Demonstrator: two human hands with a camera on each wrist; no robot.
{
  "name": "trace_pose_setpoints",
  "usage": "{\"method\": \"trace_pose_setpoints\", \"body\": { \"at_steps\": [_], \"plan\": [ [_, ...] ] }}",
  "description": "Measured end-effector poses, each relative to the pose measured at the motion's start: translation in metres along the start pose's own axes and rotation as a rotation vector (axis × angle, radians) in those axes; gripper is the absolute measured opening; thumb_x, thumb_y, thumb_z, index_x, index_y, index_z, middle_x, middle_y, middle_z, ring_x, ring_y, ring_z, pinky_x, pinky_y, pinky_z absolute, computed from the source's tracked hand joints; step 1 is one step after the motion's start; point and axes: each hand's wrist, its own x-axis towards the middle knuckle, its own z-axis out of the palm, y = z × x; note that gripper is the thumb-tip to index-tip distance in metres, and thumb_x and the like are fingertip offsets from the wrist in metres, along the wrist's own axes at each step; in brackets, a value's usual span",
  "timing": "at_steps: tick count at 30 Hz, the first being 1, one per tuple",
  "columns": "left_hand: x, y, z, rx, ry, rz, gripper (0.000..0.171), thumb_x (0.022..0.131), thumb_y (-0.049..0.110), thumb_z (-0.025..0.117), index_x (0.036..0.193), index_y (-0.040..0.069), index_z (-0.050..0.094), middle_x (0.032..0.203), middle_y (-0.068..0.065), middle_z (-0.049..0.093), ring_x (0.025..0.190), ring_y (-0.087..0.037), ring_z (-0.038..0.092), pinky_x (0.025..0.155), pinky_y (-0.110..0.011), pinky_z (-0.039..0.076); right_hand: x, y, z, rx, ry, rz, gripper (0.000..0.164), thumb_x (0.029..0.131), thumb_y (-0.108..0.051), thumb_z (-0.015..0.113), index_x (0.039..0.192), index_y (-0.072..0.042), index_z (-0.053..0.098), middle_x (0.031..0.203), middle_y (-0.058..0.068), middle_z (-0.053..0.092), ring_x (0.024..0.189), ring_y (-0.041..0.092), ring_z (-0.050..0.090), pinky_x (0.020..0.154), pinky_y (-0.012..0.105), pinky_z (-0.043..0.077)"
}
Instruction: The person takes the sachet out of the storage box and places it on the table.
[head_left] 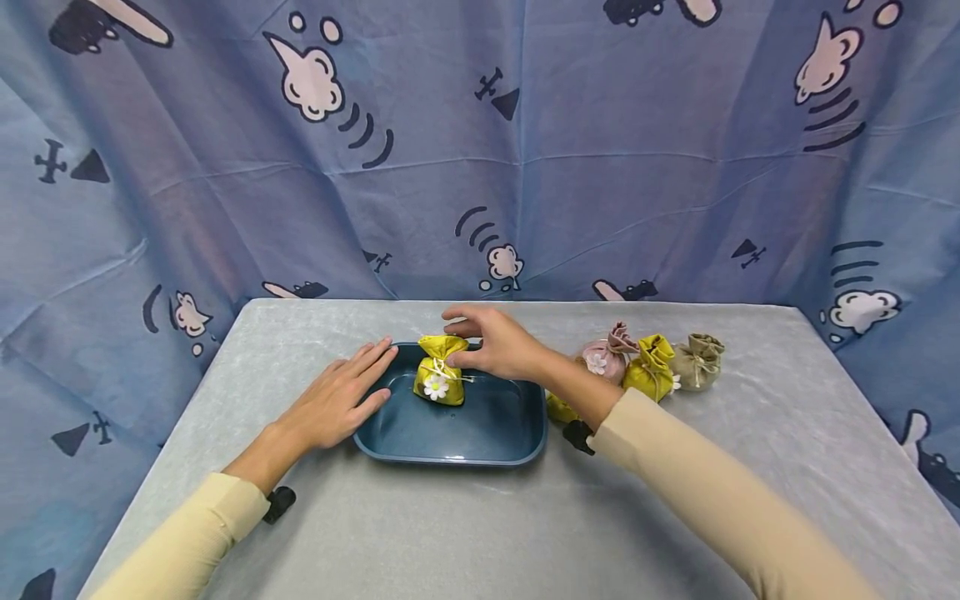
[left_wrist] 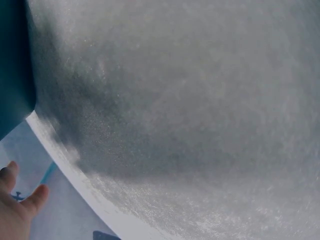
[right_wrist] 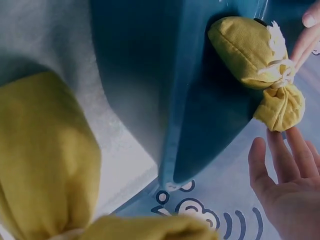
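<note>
A yellow drawstring pouch (head_left: 439, 387) with a white flower and a pale tie sits in the blue tray (head_left: 450, 460), leaning near its back wall. My right hand (head_left: 498, 342) hovers over it from the right. Its thumb overlaps the pouch's neck in the head view, while the fingers arch above the gathered top. In the right wrist view, loosely spread fingers (right_wrist: 292, 167) lie right by the pouch's ruffled top (right_wrist: 281, 107). My left hand (head_left: 341, 400) rests on the tray's left rim, fingers straight and thumb inside the edge.
Right of the tray stand a pink pouch (head_left: 603, 360), a yellow pouch (head_left: 649, 373) and an olive pouch (head_left: 697, 363). Another yellow pouch (head_left: 560, 409) is partly hidden under the right forearm. A blue patterned curtain (head_left: 480, 167) hangs behind the grey-covered table (head_left: 315, 533).
</note>
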Motion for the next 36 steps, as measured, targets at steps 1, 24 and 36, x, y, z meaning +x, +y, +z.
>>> {"method": "trace_pose_setpoints", "body": {
  "at_steps": [1, 24, 36],
  "plan": [
    [0.000, 0.000, 0.000, 0.003, 0.006, 0.005, 0.062, 0.106, 0.040, 0.043, 0.159, 0.011, 0.027, 0.165, -0.006, 0.020, 0.148, -0.035, 0.026, 0.108, -0.060, 0.032, 0.001, 0.000, 0.001, -0.005, -0.006, -0.002, 0.062, 0.087, -0.009, 0.077, 0.142, 0.000, 0.050, 0.133, 0.017, 0.062, 0.125, 0.026, 0.059, 0.101, 0.046, 0.047],
    [0.000, 0.001, 0.001, 0.006, 0.028, 0.013, 0.061, 0.106, 0.037, 0.045, 0.158, 0.011, 0.028, 0.164, -0.007, 0.023, 0.147, -0.034, 0.028, 0.106, -0.059, 0.034, 0.013, 0.000, 0.016, -0.089, -0.056, 0.016, 0.054, 0.085, -0.004, 0.078, 0.135, -0.003, 0.059, 0.123, 0.013, 0.069, 0.118, 0.025, 0.062, 0.102, 0.040, 0.047],
    [0.001, 0.001, 0.000, -0.001, -0.003, -0.008, 0.062, 0.106, 0.036, 0.045, 0.160, 0.014, 0.025, 0.165, -0.006, 0.021, 0.148, -0.033, 0.025, 0.107, -0.059, 0.033, 0.016, 0.000, 0.025, -0.019, -0.085, 0.034, 0.047, 0.087, 0.005, 0.073, 0.132, 0.001, 0.060, 0.119, 0.014, 0.070, 0.110, 0.021, 0.068, 0.091, 0.033, 0.053]
  ]
}}
